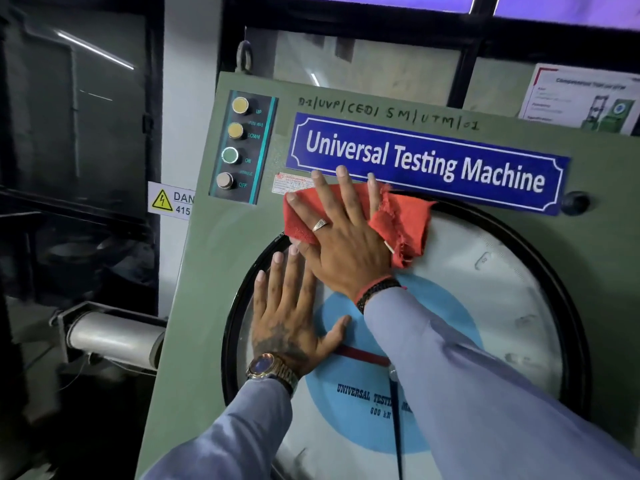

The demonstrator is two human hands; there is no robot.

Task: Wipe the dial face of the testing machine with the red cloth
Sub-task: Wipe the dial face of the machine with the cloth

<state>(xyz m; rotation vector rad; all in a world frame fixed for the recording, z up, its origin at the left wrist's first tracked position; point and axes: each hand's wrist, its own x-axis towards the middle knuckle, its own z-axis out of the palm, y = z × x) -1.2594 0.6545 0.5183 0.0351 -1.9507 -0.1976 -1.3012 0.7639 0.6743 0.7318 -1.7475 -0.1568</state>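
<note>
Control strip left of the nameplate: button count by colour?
On the control strip:
Yellow buttons: 2, UP and DOWN
Green button: 1, ON
Grey metallic button: 1, OFF
Total: 4

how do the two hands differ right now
The right hand presses the red cloth flat near the top rim of the dial face; the left hand lies bare on the glass lower left, holding nothing. The right hand wears a ring and a dark bracelet; the left wears a wristwatch and shows a tattoo. Both are spread open, palm down, with light blue sleeves.
</note>
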